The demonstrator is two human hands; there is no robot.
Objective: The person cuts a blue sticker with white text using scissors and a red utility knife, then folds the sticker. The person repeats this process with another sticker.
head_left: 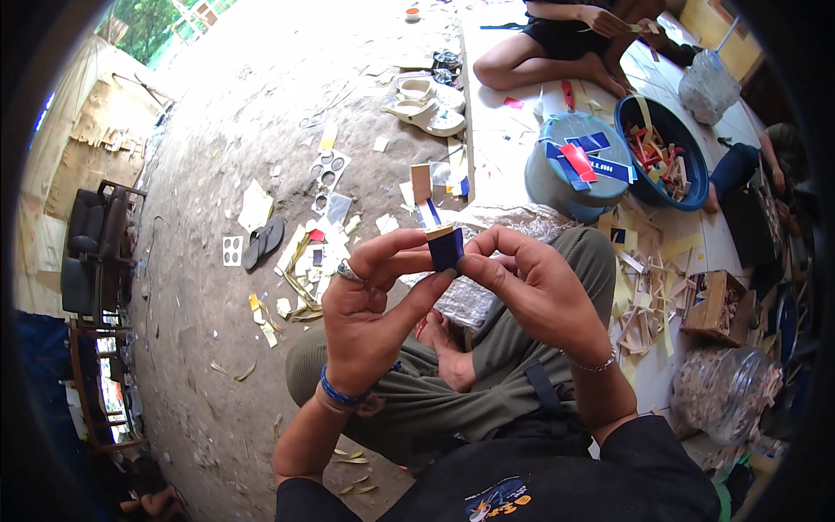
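Observation:
Over my crossed legs, both hands grip a small dark-blue piece (pixel 446 250) with a pale cream upper edge; it looks like folded card or sticker sheet. My left hand (pixel 370 309) is closed on its left side, thumb at the lower corner and fingers behind the upper edge. The thumb and forefinger of my right hand (pixel 526 287) pinch its right edge. Just beyond the fingers, a tan rectangular piece (pixel 421 184) and a white-and-blue strip (pixel 430 211) show; I cannot tell whether they touch the held piece. A white woven sack (pixel 470 296) lies beneath my hands.
At the right, a grey-green lidded tub (pixel 557 187) bears blue and red strips. Beside it stands a blue basin (pixel 665 198) of scraps. Nearby are a wooden box (pixel 718 300), a clear jar (pixel 726 391) and paper offcuts (pixel 644 300). Another person (pixel 557 52) sits beyond the tub.

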